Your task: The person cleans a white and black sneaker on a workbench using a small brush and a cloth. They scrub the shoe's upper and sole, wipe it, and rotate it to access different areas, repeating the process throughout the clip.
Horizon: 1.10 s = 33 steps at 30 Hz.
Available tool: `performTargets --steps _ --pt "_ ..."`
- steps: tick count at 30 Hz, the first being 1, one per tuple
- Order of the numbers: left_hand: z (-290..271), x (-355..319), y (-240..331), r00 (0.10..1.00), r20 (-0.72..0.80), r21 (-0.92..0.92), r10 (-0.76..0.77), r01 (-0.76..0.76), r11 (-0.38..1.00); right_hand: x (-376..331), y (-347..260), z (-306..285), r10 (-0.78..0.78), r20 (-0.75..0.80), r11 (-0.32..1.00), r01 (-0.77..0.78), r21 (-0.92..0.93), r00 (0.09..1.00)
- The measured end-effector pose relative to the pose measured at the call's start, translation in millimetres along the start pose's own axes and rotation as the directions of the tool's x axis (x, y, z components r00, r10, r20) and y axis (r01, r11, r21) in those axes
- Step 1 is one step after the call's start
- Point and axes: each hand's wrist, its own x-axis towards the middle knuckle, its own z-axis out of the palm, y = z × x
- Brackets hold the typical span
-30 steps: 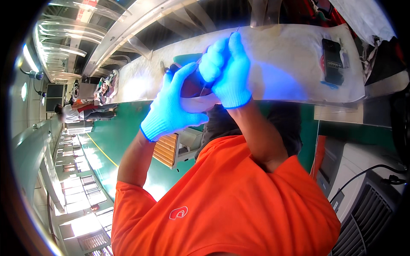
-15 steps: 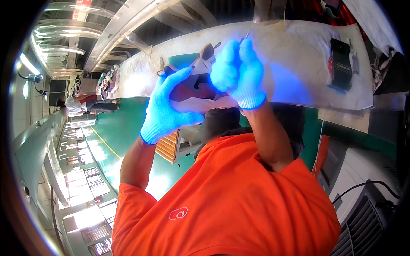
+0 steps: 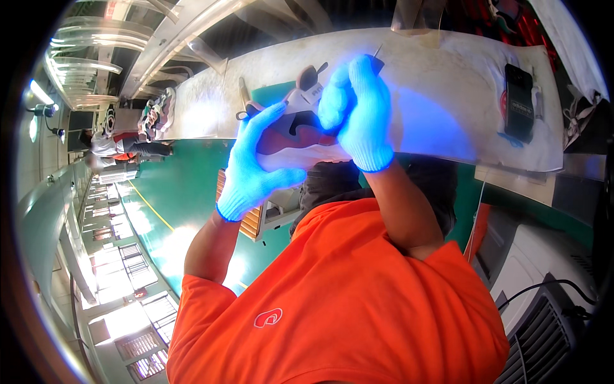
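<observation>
A shoe [image 3: 281, 139] with a pinkish-brown, black and white upper and a pale sole is tilted on its side at the near edge of the table. My left hand [image 3: 248, 173], in a knit glove lit blue, grips it, fingers over the upper and thumb along the sole side. Close against the shoe's other end is my gloved right hand [image 3: 362, 112], its fingers curled closed. From the top of that fist sticks a thin pointed tool [image 3: 378, 50]; its handle is hidden in the glove. A strong blue light falls on both gloves.
The long table [image 3: 441, 70] has a pale cover. A black phone-like case [image 3: 518, 105] lies at its right end, and several shoes [image 3: 157, 114] stand at the far left. Beyond them is a person [image 3: 115, 146]. A grey-white machine [image 3: 543, 269] stands at my right.
The view has shifted slightly. My right hand has turned a little and moved lower along the shoe, fist still closed. The left hand keeps its hold on the shoe.
</observation>
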Motion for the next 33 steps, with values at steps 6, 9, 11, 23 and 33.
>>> performTargets --steps 6,9,11,23,33 --pt "10 -3 -3 0.976 -0.097 -0.207 -0.192 0.169 0.964 -5 8 5 0.035 0.018 0.999 -0.034 -0.034 0.999" --pt "11 -2 6 0.962 -0.107 -0.282 -0.251 0.213 0.935 -8 11 5 0.007 -0.004 0.999 -0.007 -0.047 1.0" --pt "11 -3 7 0.964 -0.109 -0.278 -0.242 0.204 0.939 -11 8 2 0.039 -0.038 0.999 -0.038 0.032 0.999" --pt "15 -6 -17 0.968 -0.189 -0.01 -0.166 0.167 0.986 -9 21 14 0.084 0.035 0.993 -0.081 -0.08 0.996" --pt "22 -8 -77 0.971 -0.236 -0.226 -0.043 -0.011 0.974 -52 -51 21 -0.169 0.316 0.226 0.349 -0.91 0.933"
